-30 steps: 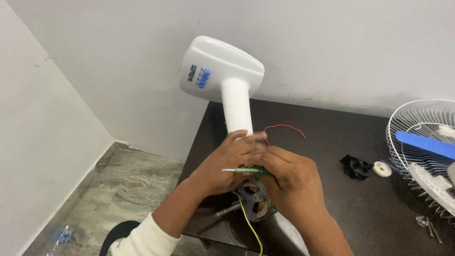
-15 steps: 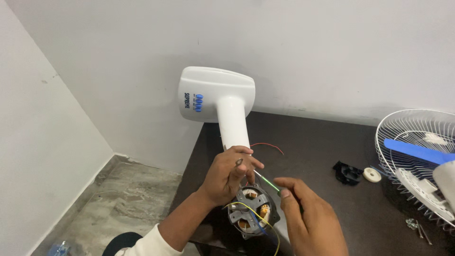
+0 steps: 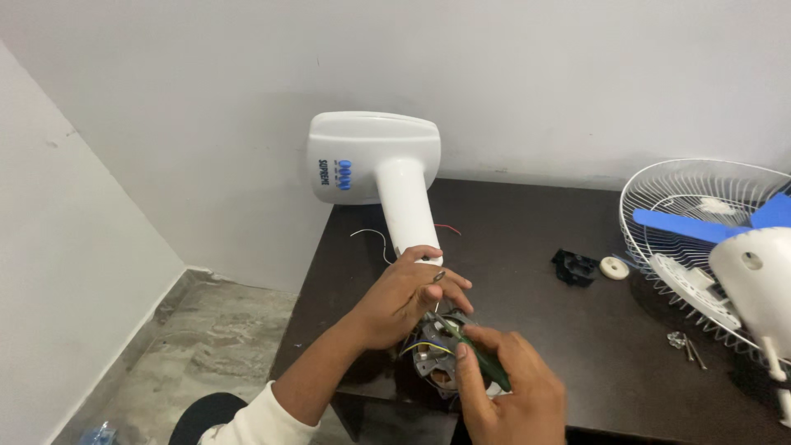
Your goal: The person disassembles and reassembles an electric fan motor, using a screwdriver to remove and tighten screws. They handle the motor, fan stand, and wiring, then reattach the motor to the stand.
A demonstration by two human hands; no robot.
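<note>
A white fan stand (image 3: 387, 169) lies on its side on a dark table (image 3: 535, 330), its base toward the wall. At the near end sits the bare fan motor (image 3: 432, 358) with copper windings and yellow wires. My left hand (image 3: 408, 297) rests over the top of the motor and the stand's neck, fingers curled around them. My right hand (image 3: 511, 395) grips a green-handled screwdriver (image 3: 482, 363) whose tip points into the motor.
A white wire fan guard (image 3: 700, 239) with blue blades (image 3: 700, 227) lies at the right, a white motor cover (image 3: 754, 264) in front of it. A black part (image 3: 574, 268), a white round cap (image 3: 613, 267) and loose screws (image 3: 684, 342) lie on the table. Marble floor at left.
The view has shifted, so the stand sits higher and farther left. My right hand moved lower with the screwdriver, now angled into the motor. My left hand stays on the motor.
</note>
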